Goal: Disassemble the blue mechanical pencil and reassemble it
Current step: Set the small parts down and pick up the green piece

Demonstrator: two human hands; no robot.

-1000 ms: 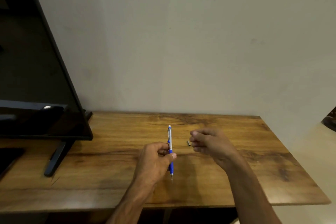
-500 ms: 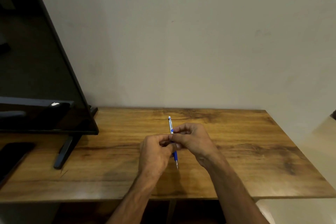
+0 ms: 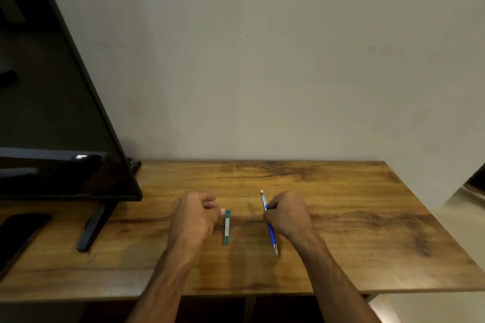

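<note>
Now the hands have parted; half a second ago both were pinched together on the slim blue-and-white mechanical pencil (image 3: 270,228) over the middle of the brown wood-grain tabletop (image 3: 367,231). Nearest, its metal tip points toward the person, just above the wood; the right hand (image 3: 287,215) alone has its grip wrapped round the barrel, the white-capped end slanting up and away. Beside it, apart, a small flat green case with a white label (image 3: 227,227) lies on the tabletop, where earlier none showed; the left hand (image 3: 195,214) is curled loosely just beside its far end, and whether its grip touches the case I cannot tell. The pencil looks whole, so disassembly probably has yet to begin in earnest. Farther left stands a black flat-screen monitor (image 3: 52,113).
</note>
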